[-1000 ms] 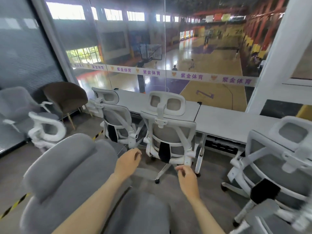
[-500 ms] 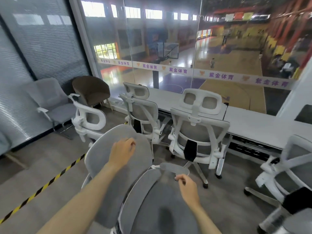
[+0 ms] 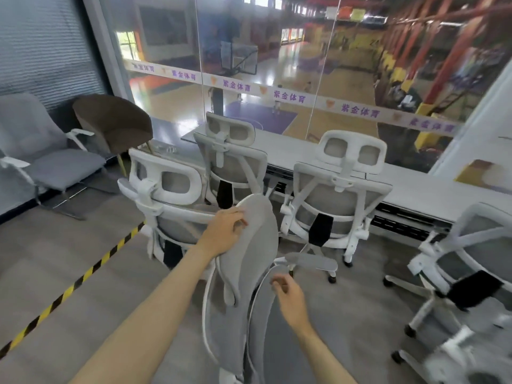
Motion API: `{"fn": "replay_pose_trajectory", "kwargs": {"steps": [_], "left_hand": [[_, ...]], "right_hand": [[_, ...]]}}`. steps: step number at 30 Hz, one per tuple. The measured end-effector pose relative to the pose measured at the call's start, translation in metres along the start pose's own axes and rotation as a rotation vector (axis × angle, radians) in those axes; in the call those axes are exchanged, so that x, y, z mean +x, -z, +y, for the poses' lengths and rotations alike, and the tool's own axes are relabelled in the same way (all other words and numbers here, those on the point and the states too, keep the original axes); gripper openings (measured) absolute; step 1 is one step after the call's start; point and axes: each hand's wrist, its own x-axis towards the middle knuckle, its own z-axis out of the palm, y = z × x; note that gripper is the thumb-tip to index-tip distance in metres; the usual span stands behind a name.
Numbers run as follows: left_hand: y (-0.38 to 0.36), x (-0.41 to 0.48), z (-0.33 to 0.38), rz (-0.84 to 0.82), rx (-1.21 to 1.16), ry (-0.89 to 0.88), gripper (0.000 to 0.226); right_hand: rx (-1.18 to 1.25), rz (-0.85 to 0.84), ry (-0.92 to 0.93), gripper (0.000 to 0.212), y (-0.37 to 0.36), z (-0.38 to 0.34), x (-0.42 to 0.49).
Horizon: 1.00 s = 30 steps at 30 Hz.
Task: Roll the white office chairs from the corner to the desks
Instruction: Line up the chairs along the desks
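Headrest (image 3: 260, 228) of the grey office chair (image 3: 230, 336) is gripped by my left hand (image 3: 224, 231), near the desk (image 3: 415, 187); my right hand (image 3: 291, 296) hovers beside it, loosely curled, apparently holding nothing.

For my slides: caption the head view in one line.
Left hand grips the headrest of a grey office chair, right hand beside its backrest; white chairs stand at the desk.

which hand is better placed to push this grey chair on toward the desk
Left. The left hand grips the top of the grey chair, so it can likely push it toward the desk. The right hand hovers by the chair's edge, holding nothing.
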Motion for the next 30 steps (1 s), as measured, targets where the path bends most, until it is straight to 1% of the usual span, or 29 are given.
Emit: {"fn": "replay_pose_trajectory", "kwargs": {"steps": [2,3,5,8,12,17,20,23,25,26,28,30], "left_hand": [[-0.003,-0.002,0.002,-0.026,-0.211,0.152,0.041],[-0.004,-0.002,0.003,-0.017,-0.275,0.230,0.047],[-0.010,0.000,0.003,0.007,-0.339,0.303,0.054],[-0.011,-0.005,0.011,0.049,-0.322,0.376,0.046],[-0.012,-0.019,0.018,0.137,-0.367,0.434,0.038],[-0.015,-0.047,0.042,0.249,-0.368,0.494,0.039],[-0.017,-0.069,0.067,0.360,-0.367,0.543,0.037],[-0.027,-0.092,0.086,0.402,-0.395,0.597,0.043],[-0.033,-0.108,0.098,0.376,-0.391,0.623,0.049],[-0.034,-0.116,0.105,0.338,-0.386,0.647,0.050],[-0.035,-0.137,0.121,0.224,-0.317,0.670,0.044],[-0.033,-0.162,0.132,0.098,-0.181,0.606,0.041]], "right_hand": [[0.107,0.002,-0.011,0.015,-0.019,-0.021,-0.010],[0.153,0.003,-0.007,0.014,-0.027,-0.031,-0.014],[0.222,-0.010,0.005,0.024,-0.043,-0.050,-0.021],[0.262,-0.069,0.019,0.029,-0.064,-0.066,-0.032],[0.269,-0.069,0.020,0.039,-0.076,-0.069,-0.052],[0.249,-0.107,0.023,0.054,-0.065,-0.065,-0.094],[0.228,-0.070,0.039,0.052,-0.052,-0.055,-0.121],[0.198,0.007,0.059,0.044,-0.035,-0.042,-0.154],[0.185,0.068,0.070,0.043,-0.024,-0.029,-0.178],[0.191,0.101,0.062,0.044,-0.018,-0.022,-0.190],[0.215,0.173,0.035,0.044,-0.007,-0.011,-0.215],[0.218,0.236,0.049,0.041,0.006,0.001,-0.239]]}}
